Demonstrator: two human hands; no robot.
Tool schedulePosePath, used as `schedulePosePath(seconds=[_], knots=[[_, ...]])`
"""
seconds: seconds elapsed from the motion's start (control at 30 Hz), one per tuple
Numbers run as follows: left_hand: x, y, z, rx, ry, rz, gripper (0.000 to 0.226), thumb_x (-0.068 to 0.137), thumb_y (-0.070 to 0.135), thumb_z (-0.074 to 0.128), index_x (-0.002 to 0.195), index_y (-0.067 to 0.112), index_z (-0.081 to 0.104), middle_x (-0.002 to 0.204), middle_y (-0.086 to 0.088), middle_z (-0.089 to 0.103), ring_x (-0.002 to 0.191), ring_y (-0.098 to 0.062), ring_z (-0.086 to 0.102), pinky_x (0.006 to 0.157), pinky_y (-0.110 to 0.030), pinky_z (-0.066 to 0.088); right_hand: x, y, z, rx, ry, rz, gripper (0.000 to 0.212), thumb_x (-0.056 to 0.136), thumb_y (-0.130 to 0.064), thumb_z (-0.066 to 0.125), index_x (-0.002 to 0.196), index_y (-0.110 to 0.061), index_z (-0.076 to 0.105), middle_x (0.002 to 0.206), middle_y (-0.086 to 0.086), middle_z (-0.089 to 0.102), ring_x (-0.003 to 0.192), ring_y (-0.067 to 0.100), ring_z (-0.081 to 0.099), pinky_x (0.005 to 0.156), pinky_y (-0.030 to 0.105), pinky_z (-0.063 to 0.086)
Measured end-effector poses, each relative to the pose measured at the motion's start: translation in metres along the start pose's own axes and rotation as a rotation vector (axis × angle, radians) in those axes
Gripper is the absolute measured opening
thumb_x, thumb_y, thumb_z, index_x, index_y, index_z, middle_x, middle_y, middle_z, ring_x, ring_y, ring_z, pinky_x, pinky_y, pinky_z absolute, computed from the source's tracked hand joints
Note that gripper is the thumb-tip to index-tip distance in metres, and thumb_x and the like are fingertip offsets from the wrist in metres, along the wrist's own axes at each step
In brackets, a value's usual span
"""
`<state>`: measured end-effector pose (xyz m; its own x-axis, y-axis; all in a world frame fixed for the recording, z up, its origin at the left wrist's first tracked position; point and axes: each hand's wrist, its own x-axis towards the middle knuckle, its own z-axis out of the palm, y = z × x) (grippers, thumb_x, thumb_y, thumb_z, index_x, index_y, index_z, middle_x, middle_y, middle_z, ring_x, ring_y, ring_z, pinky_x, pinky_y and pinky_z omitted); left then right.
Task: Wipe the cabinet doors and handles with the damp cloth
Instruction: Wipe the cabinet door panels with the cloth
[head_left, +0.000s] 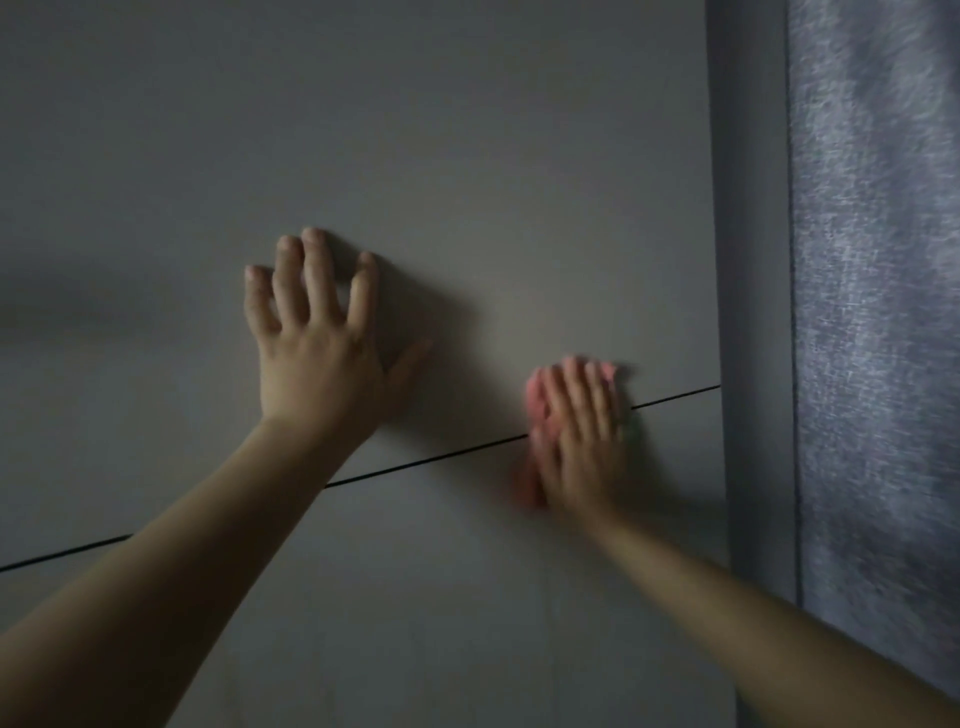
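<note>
two flat grips: left hand on cabinet door, right hand pressing pink cloth.

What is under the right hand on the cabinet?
A pink cloth shows around the right hand, pressed flat over the dark seam between doors. The hand covers most of the cloth; blur hides detail.

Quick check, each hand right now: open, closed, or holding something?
Left hand: open, fingers spread, flat against the cabinet door.
Right hand: open, straight fingers pressing the pink cloth on the door, blurred.
</note>
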<state>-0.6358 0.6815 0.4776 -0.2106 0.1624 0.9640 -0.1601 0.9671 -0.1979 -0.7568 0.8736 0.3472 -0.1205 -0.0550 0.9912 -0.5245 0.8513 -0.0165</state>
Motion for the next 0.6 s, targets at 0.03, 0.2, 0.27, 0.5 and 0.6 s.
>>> schedulePosePath(seconds=[0.03,0.2,0.27,0.5,0.6], knots=[[0.0,-0.002,-0.002,0.013,-0.009,0.012,0.079,0.079,0.059,0.05,0.132,0.001,0.047,0.14,-0.038,0.032,0.13,-0.054,0.03,0.105,-0.066,0.018,0.018,0.008,0.003,0.0,0.036,0.108,0.054,0.1,-0.033,0.025,0.144,-0.004,0.034,0.15,0.018,0.034,0.141,0.035,0.028,0.117,0.046,0.016],[0.001,-0.006,-0.007,0.043,-0.046,0.056,0.077,0.079,0.06,0.048,0.132,0.005,0.049,0.139,-0.034,0.037,0.129,-0.051,0.034,0.104,-0.062,0.024,0.071,-0.03,0.005,0.121,0.233,0.542,0.057,0.097,-0.035,0.03,0.144,-0.003,0.035,0.149,0.021,0.034,0.139,0.04,0.029,0.115,0.048,0.017],[0.003,-0.009,-0.013,0.005,-0.099,0.046,0.07,0.083,0.054,0.05,0.136,0.009,0.047,0.144,-0.03,0.034,0.132,-0.047,0.031,0.106,-0.058,0.023,0.046,-0.082,0.002,0.141,0.144,0.204,0.055,0.098,-0.036,0.029,0.147,-0.01,0.03,0.149,0.017,0.035,0.14,0.037,0.027,0.116,0.049,0.016],[-0.012,-0.069,-0.055,-0.152,0.016,0.052,0.05,0.089,0.033,0.043,0.134,0.011,0.048,0.144,-0.017,0.04,0.127,-0.036,0.038,0.107,-0.041,0.019,0.077,-0.086,-0.003,0.096,0.077,0.091,0.052,0.1,-0.033,0.028,0.145,-0.009,0.034,0.15,0.016,0.036,0.14,0.035,0.029,0.117,0.049,0.016],[-0.023,-0.103,-0.069,-0.147,0.057,-0.093,0.053,0.089,0.032,0.039,0.136,0.01,0.043,0.147,-0.018,0.033,0.134,-0.036,0.03,0.111,-0.044,0.018,0.104,-0.131,-0.003,0.163,0.195,0.435,0.057,0.096,-0.036,0.032,0.146,-0.007,0.033,0.152,0.015,0.032,0.142,0.034,0.025,0.116,0.049,0.018]])
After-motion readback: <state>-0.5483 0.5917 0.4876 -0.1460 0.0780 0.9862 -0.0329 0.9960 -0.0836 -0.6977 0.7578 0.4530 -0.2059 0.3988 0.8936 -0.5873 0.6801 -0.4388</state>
